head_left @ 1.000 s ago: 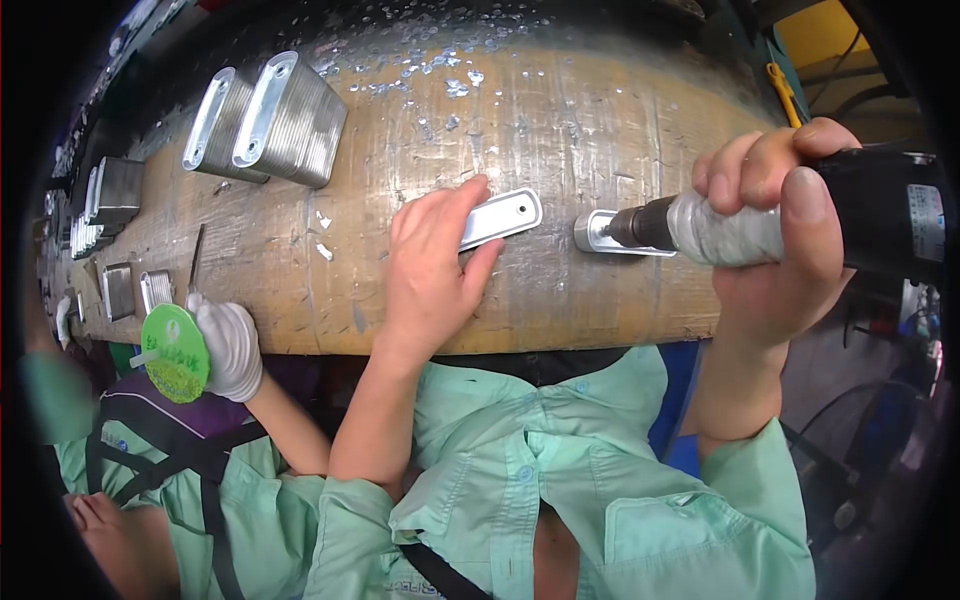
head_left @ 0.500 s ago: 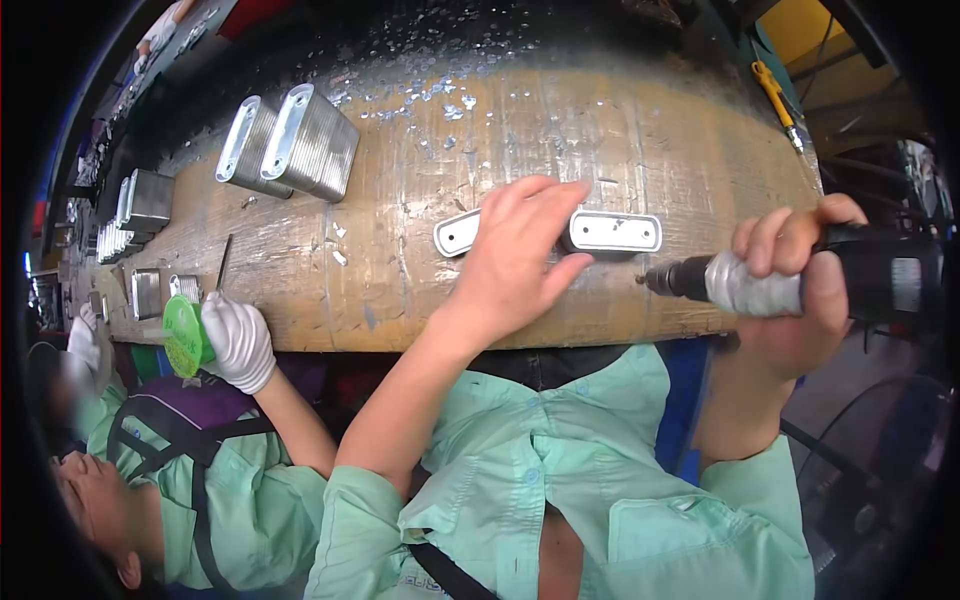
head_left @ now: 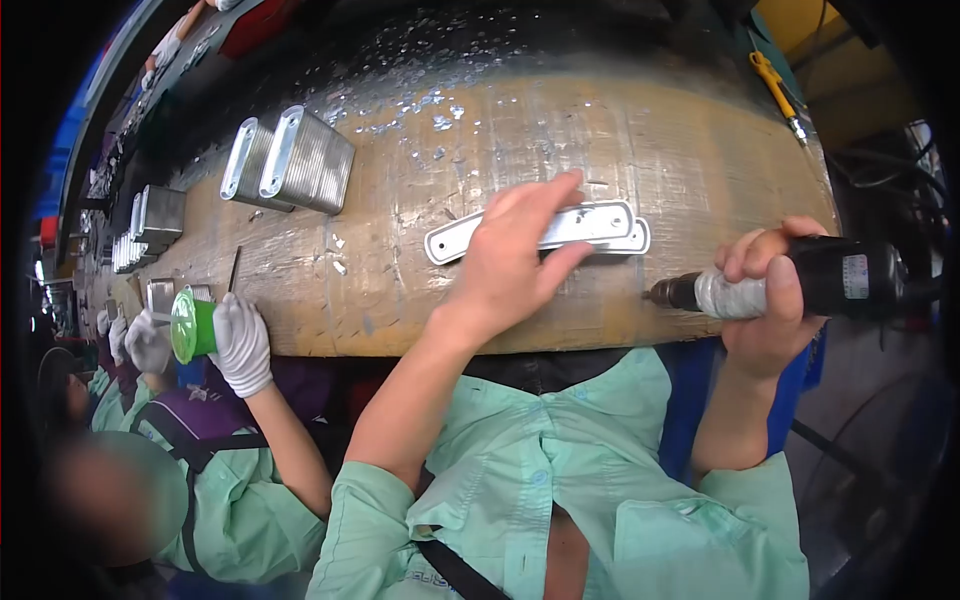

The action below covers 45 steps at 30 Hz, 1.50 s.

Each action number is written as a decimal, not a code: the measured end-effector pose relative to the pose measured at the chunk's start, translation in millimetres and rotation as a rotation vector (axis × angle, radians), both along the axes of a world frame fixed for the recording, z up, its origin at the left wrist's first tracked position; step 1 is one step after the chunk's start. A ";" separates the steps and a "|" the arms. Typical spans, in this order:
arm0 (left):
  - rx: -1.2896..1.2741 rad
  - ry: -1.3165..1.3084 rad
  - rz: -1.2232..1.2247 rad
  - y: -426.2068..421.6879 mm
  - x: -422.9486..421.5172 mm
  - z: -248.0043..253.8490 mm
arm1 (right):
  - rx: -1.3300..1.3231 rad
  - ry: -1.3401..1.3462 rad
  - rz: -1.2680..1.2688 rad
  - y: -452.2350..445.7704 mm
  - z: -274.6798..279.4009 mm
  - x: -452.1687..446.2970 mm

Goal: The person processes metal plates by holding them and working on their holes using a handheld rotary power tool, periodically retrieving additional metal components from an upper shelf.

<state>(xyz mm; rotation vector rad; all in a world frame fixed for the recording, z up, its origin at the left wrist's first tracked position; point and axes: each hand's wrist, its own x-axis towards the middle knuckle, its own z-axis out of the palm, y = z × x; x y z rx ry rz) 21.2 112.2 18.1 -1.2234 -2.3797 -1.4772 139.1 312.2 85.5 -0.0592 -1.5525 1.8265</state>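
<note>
My left hand [head_left: 515, 245] reaches over the middle of the tabletop, its thumb and fingers closed on either side of a flat silver metal piece [head_left: 598, 222]. That piece overlaps a second metal piece [head_left: 640, 238] under its right end. Left of my hand shows a rounded metal end [head_left: 447, 243] with a small dark hole; whether it joins the held piece is hidden under my palm. My right hand [head_left: 768, 295] is wrapped round a black power driver [head_left: 850, 275] with a whitish taped front. Its tip points left, near the table's front edge, apart from the metal pieces.
Two stacks of metal pieces [head_left: 315, 165] stand at the back left, with more [head_left: 160, 215] further left. Metal chips [head_left: 430, 105] litter the back. A yellow tool [head_left: 772, 85] lies back right. Beside me, a co-worker's gloved hand [head_left: 240, 345] touches a green container [head_left: 190, 325].
The driver has pulled back right from the metal piece, with my right hand. My left hand has moved right and now holds a piece over another. The co-worker's second gloved hand has come near the green container.
</note>
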 end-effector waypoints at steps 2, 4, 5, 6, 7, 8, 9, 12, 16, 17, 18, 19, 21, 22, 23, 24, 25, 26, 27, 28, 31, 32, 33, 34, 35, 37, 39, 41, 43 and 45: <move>-0.023 0.036 0.084 -25.9 -2.4 4.5 | -0.023 -0.021 0.002 1.2 -0.3 1.4; -0.027 -0.007 0.181 -52.6 -5.9 -8.7 | -0.040 -0.029 0.006 3.6 1.0 1.4; -0.045 -0.023 0.234 -63.7 -6.2 -13.0 | -0.049 -0.035 0.019 3.7 3.2 0.7; -0.063 -0.041 0.289 -72.5 -5.6 -17.1 | -0.057 -0.035 0.031 4.6 3.0 0.9; -0.076 -0.043 0.289 -78.1 -6.0 -20.3 | -0.063 -0.032 0.047 6.9 2.8 0.0; -0.111 -0.032 0.286 -81.0 -6.0 -21.8 | -0.064 -0.025 0.064 8.2 2.1 -1.1; -0.147 -0.027 0.283 -82.3 -5.7 -22.4 | -0.055 -0.026 0.070 8.5 2.9 -3.2; -0.171 0.001 0.272 -82.6 -6.6 -24.8 | -0.019 -0.035 0.093 10.6 10.1 -6.8; -0.188 0.029 0.262 -72.5 -6.9 -26.1 | -0.020 0.040 0.214 13.9 24.6 -11.8; -0.203 0.030 0.269 -70.2 -7.2 -25.5 | -0.032 0.056 0.244 14.1 28.2 -13.8; -0.215 0.029 0.274 -70.2 -6.8 -25.0 | -0.034 0.075 0.264 16.0 29.7 -15.7; -0.226 0.026 0.277 -70.0 -6.3 -25.2 | -0.036 0.095 0.285 18.0 31.0 -17.6; -0.214 0.013 0.275 -69.8 -5.9 -27.7 | -0.021 0.122 0.303 18.5 33.8 -23.8; -0.211 0.007 0.277 -70.3 -5.9 -28.2 | -0.008 0.119 0.295 17.6 34.7 -27.1; -0.214 -0.013 0.273 -70.1 -6.2 -27.1 | 0.005 0.116 0.287 16.6 35.8 -30.3; -0.211 -0.015 0.267 -70.3 -6.7 -27.3 | 0.014 0.105 0.273 16.0 35.7 -33.5; -0.210 -0.015 0.263 -71.2 -6.8 -28.0 | 0.021 0.095 0.260 14.8 34.9 -36.2; -0.210 -0.015 0.261 -71.5 -7.0 -28.4 | 0.033 0.087 0.250 13.6 34.2 -38.2; -0.206 -0.019 0.258 -71.6 -7.1 -28.4 | 0.046 0.079 0.241 12.3 33.5 -40.2; -0.202 -0.022 0.256 -71.8 -7.3 -28.1 | 0.059 0.071 0.231 11.1 32.9 -42.1; -0.182 -0.024 0.259 -70.7 -7.3 -27.2 | 0.093 0.055 0.229 10.7 28.1 -45.4; -0.173 -0.021 0.262 -70.3 -7.4 -27.4 | 0.101 0.049 0.226 10.8 25.5 -45.9; -0.180 -0.023 0.262 -70.3 -7.5 -27.2 | 0.105 0.044 0.222 10.9 23.9 -46.9; -0.187 -0.024 0.263 -70.5 -7.6 -27.0 | 0.109 0.039 0.218 11.0 22.4 -47.9; -0.193 -0.023 0.264 -70.5 -7.8 -27.0 | 0.112 0.039 0.213 10.8 21.2 -49.3; -0.198 -0.024 0.266 -70.6 -7.9 -26.8 | 0.119 0.030 0.226 10.3 19.8 -52.1; -0.204 -0.023 0.259 -70.8 -8.3 -27.7 | 0.122 0.018 0.249 11.1 18.8 -53.6; -0.211 -0.021 0.247 -72.4 -8.8 -27.8 | 0.106 0.005 0.249 13.4 17.5 -55.0; -0.211 -0.015 0.249 -72.4 -8.7 -27.3 | 0.085 -0.012 0.212 12.9 19.3 -56.0; -0.209 -0.008 0.254 -72.5 -8.3 -26.7 | 0.077 -0.026 0.170 9.2 21.9 -56.4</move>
